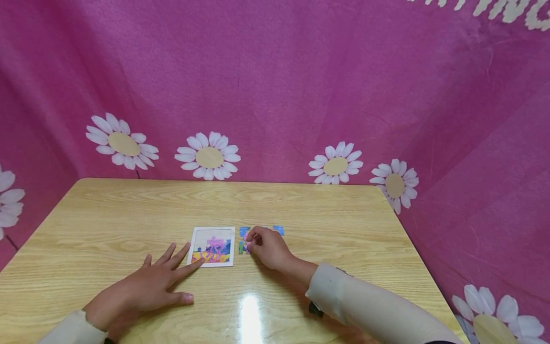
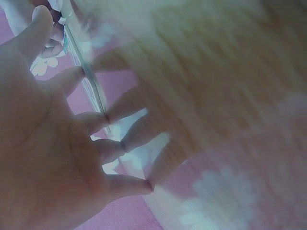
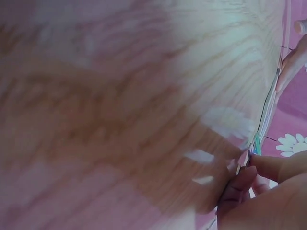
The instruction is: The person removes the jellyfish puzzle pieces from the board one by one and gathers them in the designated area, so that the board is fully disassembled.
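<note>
A square jigsaw puzzle tray with a white border lies on the table, its lower part filled with pink, yellow and blue pieces. My left hand rests spread flat at its left, index fingertip over the tray's lower left. In the left wrist view, the left hand shows its palm, fingertips on the tabletop. Right of the tray, loose puzzle pieces lie grouped. Over them my right hand bends its fingers, thumb and index pinching a pinkish piece, mostly hidden. The right wrist view shows those fingertips close to the table.
The light wooden table has a glossy surface with a bright reflection near the front. A pink curtain printed with white daisies hangs behind the table and along both sides.
</note>
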### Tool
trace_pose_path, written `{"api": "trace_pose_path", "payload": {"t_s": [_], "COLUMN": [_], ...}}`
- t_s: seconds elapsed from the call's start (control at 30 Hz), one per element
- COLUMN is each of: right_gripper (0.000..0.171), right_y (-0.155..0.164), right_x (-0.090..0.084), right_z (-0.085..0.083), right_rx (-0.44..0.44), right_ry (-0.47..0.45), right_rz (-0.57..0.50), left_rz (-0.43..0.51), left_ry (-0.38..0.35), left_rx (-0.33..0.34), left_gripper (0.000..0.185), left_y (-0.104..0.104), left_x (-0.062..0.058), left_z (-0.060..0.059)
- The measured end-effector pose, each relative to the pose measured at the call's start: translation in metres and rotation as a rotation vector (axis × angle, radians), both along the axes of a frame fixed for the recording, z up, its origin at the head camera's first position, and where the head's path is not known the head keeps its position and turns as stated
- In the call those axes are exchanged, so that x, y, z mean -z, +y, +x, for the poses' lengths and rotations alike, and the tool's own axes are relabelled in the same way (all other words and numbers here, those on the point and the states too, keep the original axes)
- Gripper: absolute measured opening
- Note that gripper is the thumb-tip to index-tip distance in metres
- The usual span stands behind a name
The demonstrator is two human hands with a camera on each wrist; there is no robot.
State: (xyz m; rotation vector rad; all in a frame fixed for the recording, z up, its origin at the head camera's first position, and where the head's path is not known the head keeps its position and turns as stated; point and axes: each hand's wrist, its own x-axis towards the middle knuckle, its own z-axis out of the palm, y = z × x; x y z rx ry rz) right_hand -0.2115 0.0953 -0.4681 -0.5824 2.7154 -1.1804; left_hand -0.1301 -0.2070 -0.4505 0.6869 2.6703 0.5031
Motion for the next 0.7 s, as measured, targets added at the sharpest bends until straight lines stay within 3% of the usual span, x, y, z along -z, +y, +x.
{"api": "trace_pose_path", "payload": {"t_s": [0.7], "right_gripper": [0.004], "right_y": [-0.0002], "right_x": [0.0028], "right_z": [0.0002], "right_rx": [-0.003], "right_ry": [-0.001], "right_rz": [0.082], "left_rz": [-0.008], "left_ry": [0.017], "left_rx": [0.011], "left_gripper": [0.085], "left_y": [-0.0011], "left_x": [0.0022], "left_z": [-0.0006]}}
